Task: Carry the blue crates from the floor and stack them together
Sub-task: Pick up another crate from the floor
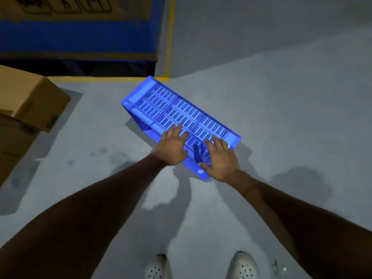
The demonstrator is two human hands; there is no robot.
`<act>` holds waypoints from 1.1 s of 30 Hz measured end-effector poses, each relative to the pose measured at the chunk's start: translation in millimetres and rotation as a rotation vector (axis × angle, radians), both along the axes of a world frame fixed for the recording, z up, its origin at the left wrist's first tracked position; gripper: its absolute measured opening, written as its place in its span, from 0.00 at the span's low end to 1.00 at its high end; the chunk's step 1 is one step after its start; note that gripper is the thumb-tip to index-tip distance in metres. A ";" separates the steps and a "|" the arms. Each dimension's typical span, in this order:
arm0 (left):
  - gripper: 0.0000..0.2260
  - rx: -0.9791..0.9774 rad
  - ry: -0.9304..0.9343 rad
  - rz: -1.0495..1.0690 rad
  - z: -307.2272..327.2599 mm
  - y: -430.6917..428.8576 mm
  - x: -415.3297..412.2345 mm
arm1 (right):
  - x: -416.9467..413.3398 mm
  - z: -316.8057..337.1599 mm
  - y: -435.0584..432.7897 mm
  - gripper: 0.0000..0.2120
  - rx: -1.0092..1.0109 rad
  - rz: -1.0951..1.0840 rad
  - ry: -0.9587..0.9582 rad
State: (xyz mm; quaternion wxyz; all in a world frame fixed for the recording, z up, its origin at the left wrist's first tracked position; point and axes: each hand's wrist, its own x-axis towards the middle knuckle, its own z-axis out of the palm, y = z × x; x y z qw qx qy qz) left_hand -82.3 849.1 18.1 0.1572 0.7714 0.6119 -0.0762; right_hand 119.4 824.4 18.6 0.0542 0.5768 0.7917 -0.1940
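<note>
One blue slotted crate [177, 111] lies on the grey floor in the middle of the head view, its ribbed, slotted face turned up and its long axis running from upper left to lower right. My left hand [173, 147] is stretched out over the crate's near long edge with fingers straight and spread. My right hand [220, 159] hovers over the crate's near right corner, fingers likewise spread. Neither hand grips the crate; whether the palms touch it I cannot tell.
A brown cardboard box [30, 101] sits on a lower box at the left. A large blue-banded carton [80, 33] stands at the back left behind a yellow floor line [170, 37]. My two white shoes [242, 265] show at the bottom.
</note>
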 end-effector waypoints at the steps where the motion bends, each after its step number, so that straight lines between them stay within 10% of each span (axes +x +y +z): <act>1: 0.35 -0.031 0.041 -0.037 -13.7 4.6 -3.4 | -2.3 -15.9 3.7 0.45 -0.031 0.001 -0.031; 10: 0.34 0.078 0.234 -0.146 -64.5 22.7 0.9 | -30.3 -84.2 9.1 0.53 0.038 -0.095 -0.287; 15: 0.27 0.167 0.240 -0.167 -38.6 36.2 14.3 | -18.3 -63.2 19.0 0.42 0.102 -0.121 -0.259; 33: 0.19 0.074 -0.126 -0.018 279.8 -9.2 86.3 | 38.3 312.1 -29.8 0.22 -0.117 -0.302 0.017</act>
